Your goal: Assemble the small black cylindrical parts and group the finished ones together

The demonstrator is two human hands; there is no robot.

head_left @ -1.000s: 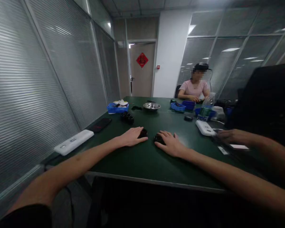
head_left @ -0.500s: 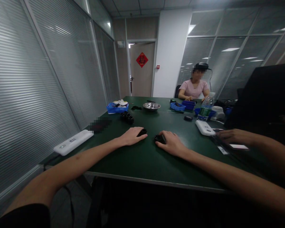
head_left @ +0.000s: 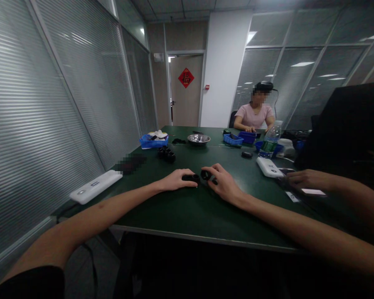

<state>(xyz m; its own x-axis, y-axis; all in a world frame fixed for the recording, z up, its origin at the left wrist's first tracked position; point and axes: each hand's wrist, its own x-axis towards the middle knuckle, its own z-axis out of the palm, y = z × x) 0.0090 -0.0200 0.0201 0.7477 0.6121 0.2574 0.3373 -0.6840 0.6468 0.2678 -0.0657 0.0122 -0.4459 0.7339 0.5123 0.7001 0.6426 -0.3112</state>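
Note:
My left hand (head_left: 177,180) is closed around a black cylindrical piece (head_left: 190,177) at the table's middle; its round end points right. Facing it, my right hand (head_left: 225,185) pinches a black round piece (head_left: 206,175) between thumb and fingers, with its disc-like face showing. A small gap separates the two pieces. Beneath the right fingers, a further dark bit (head_left: 215,181) shows, too small to name. Several black round pieces (head_left: 166,154) stand clustered beyond my left hand.
On the green table (head_left: 174,211) are a metal bowl (head_left: 198,140), a blue basket (head_left: 154,143), blue trays (head_left: 233,140), a bottle (head_left: 270,141) and white power banks (head_left: 96,187). Another person's hand (head_left: 311,180) rests at right. A person in pink (head_left: 254,116) sits opposite.
My left hand has shifted slightly right, with its piece swung to point right. My right hand has lifted and turned its piece, fingers now raised in a pinch.

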